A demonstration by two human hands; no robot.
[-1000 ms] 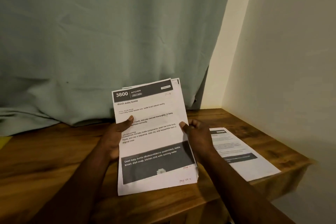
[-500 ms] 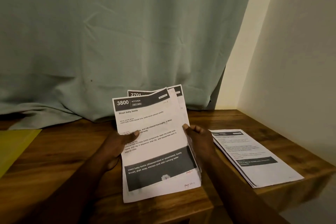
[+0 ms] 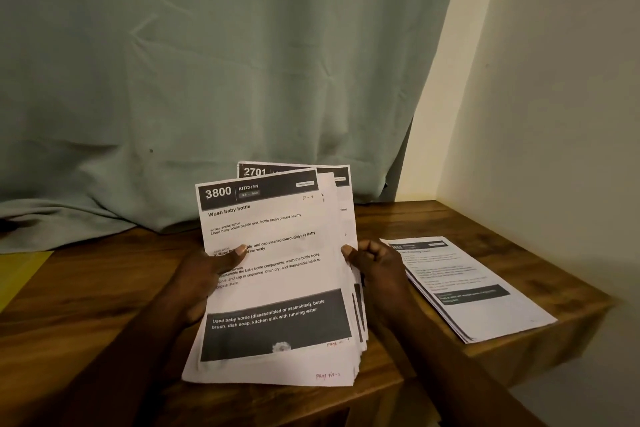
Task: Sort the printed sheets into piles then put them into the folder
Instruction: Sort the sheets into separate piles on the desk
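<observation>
From my seat, I take the stack (image 3: 277, 274) as the reference. It is held tilted up towards the camera, its lower edge close to the table (image 3: 104, 288), I judge so that the headings can be read. The top sheet (image 3: 263, 218) reads 3800, Kitchen. Behind it the sheets fan out to the right, and a heading numbered 2701 shows above the top sheet's upper edge. The fanning looks meant to expose each number for sorting.

The left hand (image 3: 204, 277) grips the stack's left edge. Its thumb (image 3: 239, 250) lies across the printed face, and its fingers are hidden behind the paper. The right hand (image 3: 374, 267) is curled tight at the stack's right edge. Its thumb (image 3: 348, 250) pinches the fanned edges, likely ready to peel one away.

To the right of the stack, a pile (image 3: 474, 291) of sheets lies flat on the table, apart from it. I would say that is the sorted part. Far to the left of the stack lies a yellow thing, probably the folder (image 3: 20, 274). I judge sorting unfinished and filing not begun.
</observation>
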